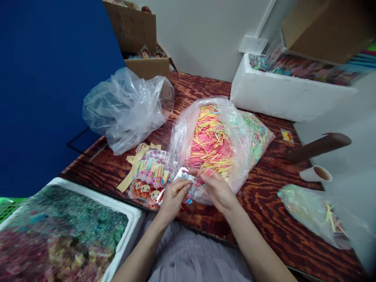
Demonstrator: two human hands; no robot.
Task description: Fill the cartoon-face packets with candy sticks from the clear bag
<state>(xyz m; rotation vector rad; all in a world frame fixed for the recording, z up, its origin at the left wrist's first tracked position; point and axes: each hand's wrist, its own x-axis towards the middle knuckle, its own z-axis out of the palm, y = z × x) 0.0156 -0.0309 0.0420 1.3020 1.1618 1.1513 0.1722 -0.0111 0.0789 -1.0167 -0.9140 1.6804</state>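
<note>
My left hand (175, 196) is closed, with thumb and fingertips pinching the edge of a small silvery printed plastic packet (182, 173). Close to the packet's edge, my right hand (219, 192) is closed on a few thin pink sticks (208, 172). Just beyond both hands lies a large clear plastic bag (180, 137), its mouth wide apart, full of pink and yellow sticks (210, 145). Left of my left hand is a pile of printed packets (149, 178) with cartoon faces and striped sticks. Beige cloth or glove pieces (129, 176) lie beside that pile.
A crumpled clear bag (129, 105) and cardboard boxes (148, 68) stand back left. White foam boxes sit at the back right (270, 92) and front left (133, 219). A paper cup (315, 173) holding brown liquid, a brown cylinder (320, 147) and another bag (308, 211) are on the right.
</note>
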